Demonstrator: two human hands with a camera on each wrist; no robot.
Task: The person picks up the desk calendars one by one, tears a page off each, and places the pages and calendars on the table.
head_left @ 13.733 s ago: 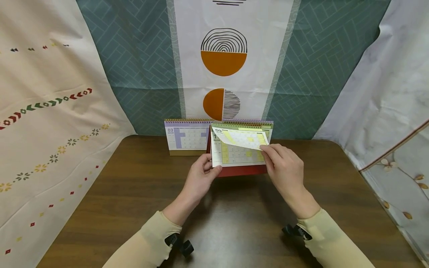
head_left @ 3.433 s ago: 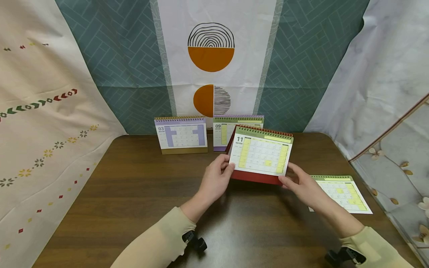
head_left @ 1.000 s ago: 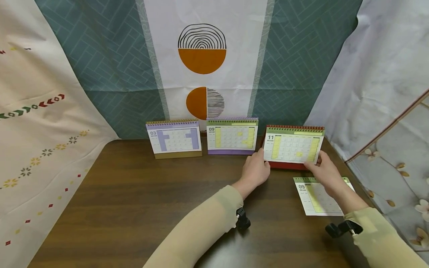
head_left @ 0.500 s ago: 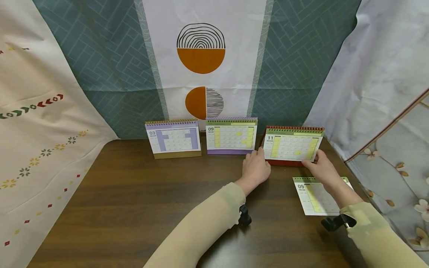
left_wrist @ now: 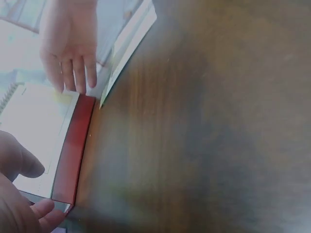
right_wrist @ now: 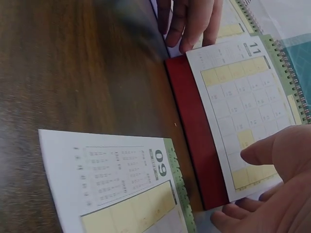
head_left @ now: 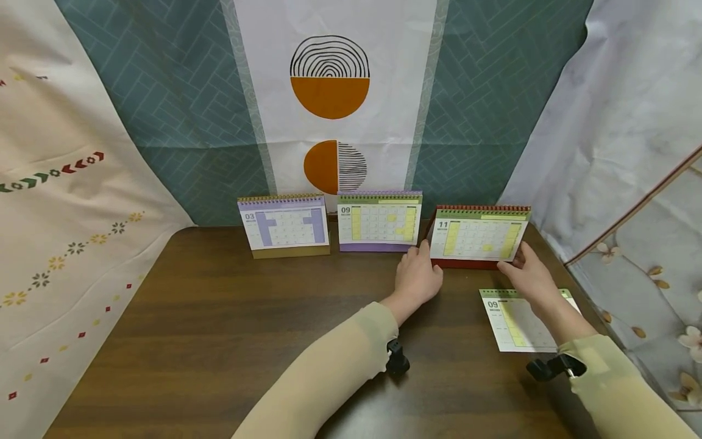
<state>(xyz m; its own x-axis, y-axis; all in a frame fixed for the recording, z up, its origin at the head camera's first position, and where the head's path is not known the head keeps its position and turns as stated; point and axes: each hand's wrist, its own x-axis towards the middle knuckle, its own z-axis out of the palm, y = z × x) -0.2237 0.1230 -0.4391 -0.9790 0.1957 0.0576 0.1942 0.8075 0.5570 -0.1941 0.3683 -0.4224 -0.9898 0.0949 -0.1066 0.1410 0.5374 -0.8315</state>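
Observation:
A desk calendar (head_left: pixel 476 241) with a red base (right_wrist: pixel 194 126) and a green-and-yellow page marked 11 stands at the back right of the table. At its lower left corner is my left hand (head_left: pixel 418 275), fingers along the side edge, thumb in front. My right hand (head_left: pixel 531 277) is at the opposite corner; its thumb overlaps the page and its straight fingers lie along the right edge. The thumbs and fingers of both hands are spread loosely. Under the right forearm lies a loose calendar sheet (head_left: pixel 512 323) marked 09, partly hidden.
Left of the red calendar stand two more: a purple-based one (head_left: pixel 379 222) with a 09 page and a gold-based one (head_left: pixel 285 227) with a 03 page. Behind them hangs a patterned cloth (head_left: pixel 471 110). The brown table (head_left: pixel 219 341) stretches out in front.
A 09 sheet, lifted earlier on the red calendar, now lies loose at right. Both hands have carried the calendar from the centre to the back right, lately lowering and pushing it slightly back.

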